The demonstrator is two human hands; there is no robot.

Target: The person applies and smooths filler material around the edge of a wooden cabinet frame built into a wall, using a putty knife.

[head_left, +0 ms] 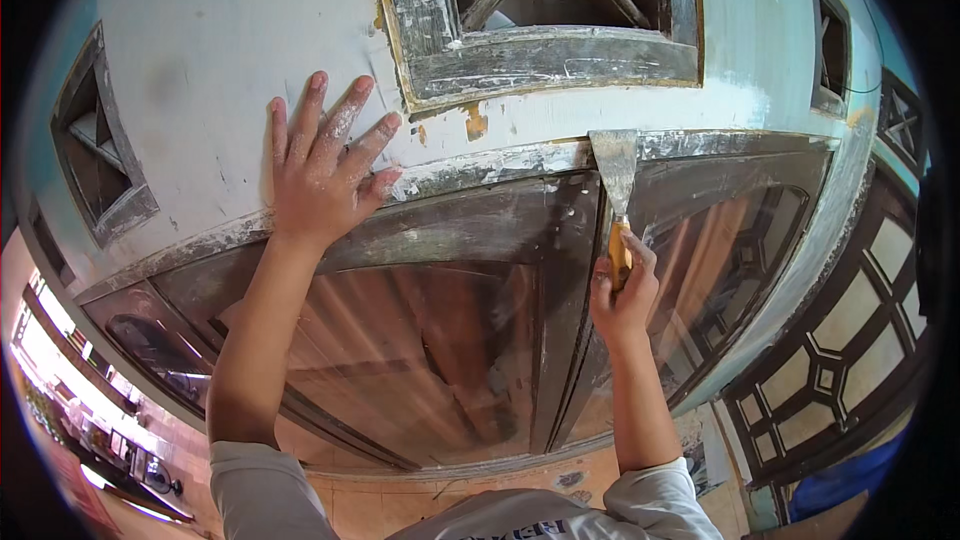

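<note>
Where fingers (640, 245) wrap: scraper (616, 180) handle

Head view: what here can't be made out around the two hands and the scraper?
- Scraper: handle mostly wrapped by the right hand; whether the blade edge touches the wall can't be told.
- Left hand: palm is pressed to the wall, so its underside is hidden.
- Window frame: top is cut off by the picture's upper edge.
- Door glass: reflections blur what lies behind.

Short pale grey sleeves, plaster-dusted hands (325, 165)
</note>
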